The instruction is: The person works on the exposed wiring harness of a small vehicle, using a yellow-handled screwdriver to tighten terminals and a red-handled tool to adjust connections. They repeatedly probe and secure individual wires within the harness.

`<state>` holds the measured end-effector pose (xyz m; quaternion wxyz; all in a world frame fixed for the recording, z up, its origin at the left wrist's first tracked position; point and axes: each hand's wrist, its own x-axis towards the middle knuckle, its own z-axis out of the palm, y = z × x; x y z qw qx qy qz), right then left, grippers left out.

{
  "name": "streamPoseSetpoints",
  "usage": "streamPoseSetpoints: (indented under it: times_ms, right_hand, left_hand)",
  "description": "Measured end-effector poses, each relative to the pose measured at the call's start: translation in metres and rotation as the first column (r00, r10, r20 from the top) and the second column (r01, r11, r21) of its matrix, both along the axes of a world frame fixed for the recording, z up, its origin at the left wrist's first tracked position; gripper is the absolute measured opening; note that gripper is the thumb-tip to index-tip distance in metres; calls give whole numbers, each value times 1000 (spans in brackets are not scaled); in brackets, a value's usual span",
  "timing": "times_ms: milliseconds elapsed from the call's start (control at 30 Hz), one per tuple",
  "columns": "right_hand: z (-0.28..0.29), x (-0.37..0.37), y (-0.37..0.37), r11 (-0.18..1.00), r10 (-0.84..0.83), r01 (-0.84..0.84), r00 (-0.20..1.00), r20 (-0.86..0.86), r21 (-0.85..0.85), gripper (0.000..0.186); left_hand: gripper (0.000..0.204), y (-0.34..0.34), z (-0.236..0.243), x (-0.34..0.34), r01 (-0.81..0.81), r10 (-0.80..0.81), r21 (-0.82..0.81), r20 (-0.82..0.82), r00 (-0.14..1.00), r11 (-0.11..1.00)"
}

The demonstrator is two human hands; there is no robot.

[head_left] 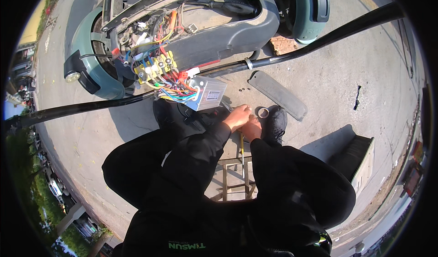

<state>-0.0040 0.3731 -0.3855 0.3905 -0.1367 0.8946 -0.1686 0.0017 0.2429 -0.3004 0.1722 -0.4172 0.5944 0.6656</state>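
Note:
My left hand (237, 117) and my right hand (252, 128) meet low between my knees, fingers closed together. Whatever they pinch is too small or too hidden to make out. A thin yellow strip (242, 145) shows just below them; I cannot tell whether it is held. Beside my right hand, a tape roll (262, 112) rests on the ground by my shoe. Ahead of my hands is a silver finned controller box (213, 95), with a bundle of coloured wires (178, 89) running from it to a yellow terminal block (156, 67) on the vehicle.
A long black bar (319, 41) crosses in front of the vehicle's grey body (219, 42). On the concrete lie a grey plastic cover (279, 96), several small dark pieces (245, 89) and dark tools (200, 120). A wooden stool (225, 177) stands below me; a box-like panel (358, 159) stands right.

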Motion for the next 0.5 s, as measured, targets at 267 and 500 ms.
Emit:
streamPoseSetpoints:
  times_ms: [267,500]
  right_hand:
    - [31,-75,-28,682,731,-721,674,-105,125,24]
    - [276,-151,-103,813,31,-144,978,-205,-564,29]
  left_hand:
    - [26,-20,195,10,810,-938,-511,21,347,288]
    - [29,-154,341,86,509,-708,-767,103,699,391]
